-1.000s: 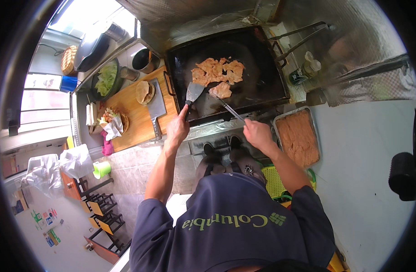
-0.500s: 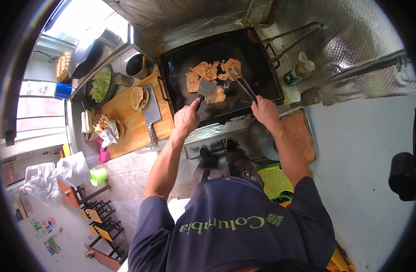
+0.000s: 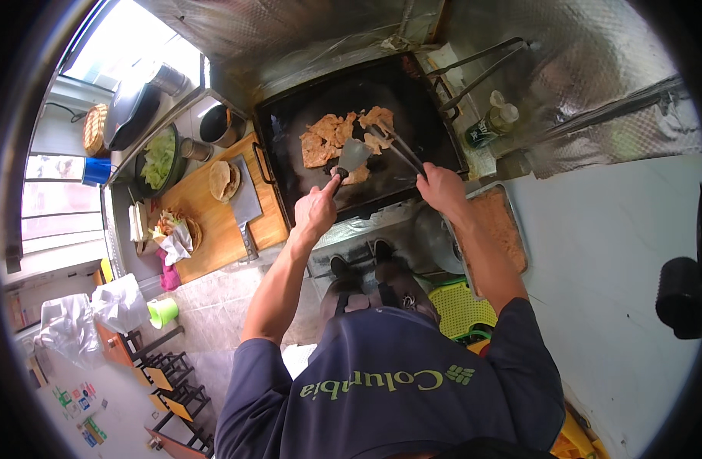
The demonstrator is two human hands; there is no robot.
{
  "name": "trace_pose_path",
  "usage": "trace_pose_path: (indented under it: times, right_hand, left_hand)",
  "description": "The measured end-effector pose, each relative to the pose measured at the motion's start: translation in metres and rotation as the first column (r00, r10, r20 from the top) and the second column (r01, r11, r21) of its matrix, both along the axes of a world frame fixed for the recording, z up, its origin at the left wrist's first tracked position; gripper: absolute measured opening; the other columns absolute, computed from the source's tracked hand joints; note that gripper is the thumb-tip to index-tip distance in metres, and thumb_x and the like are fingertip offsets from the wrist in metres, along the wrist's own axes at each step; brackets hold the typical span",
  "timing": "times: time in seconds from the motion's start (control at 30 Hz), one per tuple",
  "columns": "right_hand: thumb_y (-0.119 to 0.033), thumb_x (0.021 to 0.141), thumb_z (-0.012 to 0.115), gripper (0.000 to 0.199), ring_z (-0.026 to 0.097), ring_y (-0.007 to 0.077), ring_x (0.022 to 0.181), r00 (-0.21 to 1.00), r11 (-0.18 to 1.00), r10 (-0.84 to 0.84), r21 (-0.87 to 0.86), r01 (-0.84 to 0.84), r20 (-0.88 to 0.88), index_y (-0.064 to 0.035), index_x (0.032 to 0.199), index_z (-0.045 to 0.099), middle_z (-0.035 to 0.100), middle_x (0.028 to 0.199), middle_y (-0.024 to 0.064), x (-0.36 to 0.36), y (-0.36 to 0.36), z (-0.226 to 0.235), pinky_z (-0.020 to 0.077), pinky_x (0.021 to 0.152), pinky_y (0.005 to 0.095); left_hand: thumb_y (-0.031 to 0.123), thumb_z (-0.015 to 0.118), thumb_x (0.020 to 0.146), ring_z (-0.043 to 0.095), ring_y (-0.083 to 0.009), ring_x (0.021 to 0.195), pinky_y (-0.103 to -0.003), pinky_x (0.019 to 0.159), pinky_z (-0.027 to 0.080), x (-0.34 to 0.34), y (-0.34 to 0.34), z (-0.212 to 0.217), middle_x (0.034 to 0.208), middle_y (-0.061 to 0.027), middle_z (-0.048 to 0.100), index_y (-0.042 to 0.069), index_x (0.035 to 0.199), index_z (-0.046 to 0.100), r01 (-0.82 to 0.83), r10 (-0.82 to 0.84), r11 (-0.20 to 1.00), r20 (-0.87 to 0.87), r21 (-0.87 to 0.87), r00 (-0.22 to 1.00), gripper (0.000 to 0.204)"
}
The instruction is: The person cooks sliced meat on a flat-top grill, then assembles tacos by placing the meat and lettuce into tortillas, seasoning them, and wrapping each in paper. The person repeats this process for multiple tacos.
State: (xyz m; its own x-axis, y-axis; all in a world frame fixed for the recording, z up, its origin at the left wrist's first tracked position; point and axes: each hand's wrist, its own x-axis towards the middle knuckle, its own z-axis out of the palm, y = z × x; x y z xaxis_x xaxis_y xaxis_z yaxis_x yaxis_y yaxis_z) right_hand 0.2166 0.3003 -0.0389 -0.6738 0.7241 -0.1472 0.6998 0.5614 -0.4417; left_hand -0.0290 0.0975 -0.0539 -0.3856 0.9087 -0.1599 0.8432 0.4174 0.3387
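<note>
Pieces of browned meat (image 3: 325, 138) lie in a cluster on a black griddle (image 3: 286, 126). My left hand (image 3: 316, 212) is closed round the dark handle of a flat metal spatula (image 3: 355, 154), its blade resting over the nearest pieces. In my right hand (image 3: 442, 189) is a pair of metal tongs (image 3: 406, 155), fingers wrapped round it. The tongs' tips reach a separate piece of meat (image 3: 378, 119) at the right of the cluster; whether they pinch it is hard to tell. The spatula's blade partly hides the meat beneath it.
Left of the griddle, a wooden board (image 3: 201, 241) bears a cleaver (image 3: 247, 200), a flatbread (image 3: 224, 180) and a filled wrap (image 3: 175, 236). Beyond it stands a bowl of lettuce (image 3: 161, 157). A tray of raw-looking meat (image 3: 495, 229) and a bottle (image 3: 488, 126) are on the right.
The scene has shifted slightly leftward in view. The spatula blade has moved right relative to the meat, covering more of the nearest piece. Meat at the tongs' tips now hangs nearer the spatula.
</note>
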Motion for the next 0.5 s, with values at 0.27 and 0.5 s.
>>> trace_pose_path:
  times: [0.27, 0.5]
  right_hand:
    - [-0.026, 0.094, 0.059, 0.024, 0.064, 0.0462, 0.080, 0.998, 0.987, 0.030, -0.153, -0.039, -0.063, -0.0032, 0.097, 0.062, 0.066, 0.079, 0.0225, 0.023, -0.002, -0.015, 0.0499, 0.070, 0.0548]
    - [-0.025, 0.093, 0.059, 0.020, 0.065, 0.0416, 0.079, 0.983, 0.987, 0.132, 0.104, -0.119, -0.130, -0.0061, 0.100, 0.062, 0.067, 0.084, 0.0174, 0.027, -0.007, 0.006, 0.0517, 0.070, 0.0529]
  left_hand:
    - [0.007, 0.064, 0.084, 0.066, -0.0397, 0.079, -0.049, 0.067, 0.053, -0.013, -0.017, 0.016, 0.090, -0.0188, 0.063, 0.026, 0.148, 0.049, -0.090, 0.089, 0.991, 0.008, 0.104, 0.996, 0.068]
    - [0.009, 0.064, 0.083, 0.066, -0.0418, 0.091, -0.050, 0.081, 0.054, -0.024, -0.022, 0.001, 0.098, -0.0211, 0.065, 0.026, 0.148, 0.049, -0.107, 0.110, 0.991, 0.031, -0.078, 0.993, 0.070]
